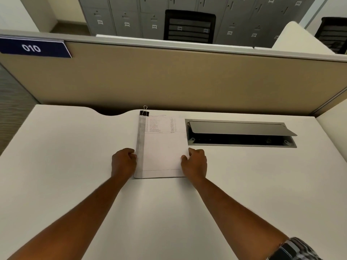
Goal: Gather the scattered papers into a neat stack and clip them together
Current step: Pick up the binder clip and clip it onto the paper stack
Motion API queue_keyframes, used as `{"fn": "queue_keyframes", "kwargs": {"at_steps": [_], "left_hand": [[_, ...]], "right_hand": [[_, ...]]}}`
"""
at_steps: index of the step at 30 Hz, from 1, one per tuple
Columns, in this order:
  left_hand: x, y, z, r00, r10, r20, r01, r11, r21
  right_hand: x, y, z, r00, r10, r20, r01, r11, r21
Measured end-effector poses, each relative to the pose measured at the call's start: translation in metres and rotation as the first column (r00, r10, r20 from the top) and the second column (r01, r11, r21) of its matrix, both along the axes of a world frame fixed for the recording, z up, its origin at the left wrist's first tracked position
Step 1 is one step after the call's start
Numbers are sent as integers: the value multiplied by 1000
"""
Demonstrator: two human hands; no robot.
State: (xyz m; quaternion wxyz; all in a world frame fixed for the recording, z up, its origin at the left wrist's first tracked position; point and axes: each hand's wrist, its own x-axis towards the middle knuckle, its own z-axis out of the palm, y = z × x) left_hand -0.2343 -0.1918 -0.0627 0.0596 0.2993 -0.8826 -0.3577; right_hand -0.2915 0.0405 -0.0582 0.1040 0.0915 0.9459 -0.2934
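Observation:
A stack of white papers point(161, 147) lies flat on the white desk point(75, 166), printed text near its far end. A black binder clip point(144, 112) with silver wire handles sits on the stack's far left corner. My left hand point(123, 163) is at the stack's left edge with fingers curled against it. My right hand point(194, 162) holds the right edge, thumb on top of the sheets. Whether the left fingers grip the paper or only press on its edge is unclear.
An open cable hatch point(240, 134) with a raised grey lid is set in the desk right of the papers. A tan partition point(187, 81) with a blue "010" label point(32, 48) runs behind. Grey lockers and black chairs stand beyond.

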Motion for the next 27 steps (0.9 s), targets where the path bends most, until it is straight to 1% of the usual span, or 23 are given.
{"fn": "queue_keyframes", "kwargs": {"at_steps": [3,7,13,17,27], "left_hand": [[0,3,1,1000,-13,-14,13,1000,-20],[-6,-1,2,1000,12,15,-12,1000,-11],[-16,-2,4,999,6,39,-5,1000,-24],[-20,-4,5,999,32,39,-33,999,21],[-21,-5,0,997,74,28,-76,996,39]], "right_hand": [[-1,-5,2,1000,15,9,-15,999,-32],[-3,-6,4,1000,-7,13,8,997,-71],[-9,-5,0,999,-7,43,9,999,-40],[-12,-5,-4,1000,-26,-2,26,1000,-15],[-14,-7,-11,999,-29,-13,28,998,-52]]}}
